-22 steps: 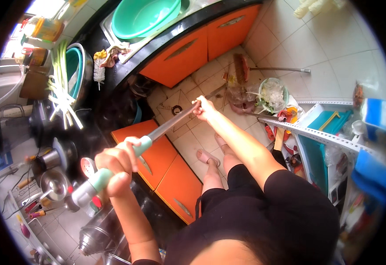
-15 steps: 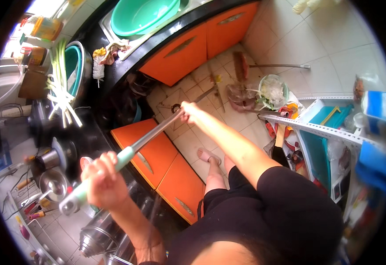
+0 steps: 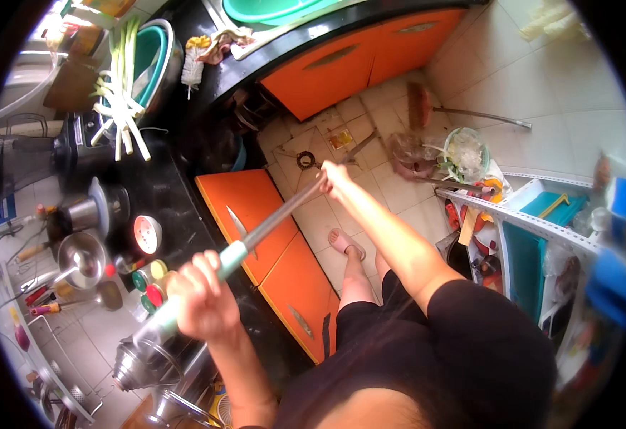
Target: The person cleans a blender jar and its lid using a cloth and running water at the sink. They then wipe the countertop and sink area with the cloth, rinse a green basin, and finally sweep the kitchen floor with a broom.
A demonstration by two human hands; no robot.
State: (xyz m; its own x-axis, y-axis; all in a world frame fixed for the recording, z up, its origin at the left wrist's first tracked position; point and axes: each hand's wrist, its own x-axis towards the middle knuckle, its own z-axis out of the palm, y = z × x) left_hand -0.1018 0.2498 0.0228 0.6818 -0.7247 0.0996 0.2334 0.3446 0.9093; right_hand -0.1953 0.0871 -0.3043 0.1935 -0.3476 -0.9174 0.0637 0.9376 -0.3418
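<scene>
So the person is standing in a small kitchen and gripping a long metal pole [image 3: 277, 214] with both hands, held at a slant across the middle of the view. The left hand [image 3: 200, 297] is wrapped fully around the near end, right where the pale green grip sleeve [image 3: 231, 259] is sitting, fingers curled tight over it. A clear, paler stretch of the handle is sticking out past that hand toward the lower left, over the black tabletop [image 3: 163, 193]. The right hand [image 3: 334, 179] is closed around the pole much farther along, arm stretched out over the tiled floor [image 3: 313, 136]. Past that hand the pole is running on toward a small round floor drain [image 3: 306, 160], but I can't really tell if the tip is touching it.

Under the pole, the orange cabinet doors [image 3: 256, 214] are facing up at the camera, and one bare foot in a pink slipper [image 3: 345, 243] is planted on the tiles just beside them. Over on the left, the tabletop is carrying a blender [image 3: 20, 161], a bunch of green onions [image 3: 120, 100] lying across a teal basin [image 3: 152, 53], and some little colourful lids [image 3: 148, 279]. A broom [image 3: 427, 107] is lying on the floor on the far side, well apart from both hands.
</scene>
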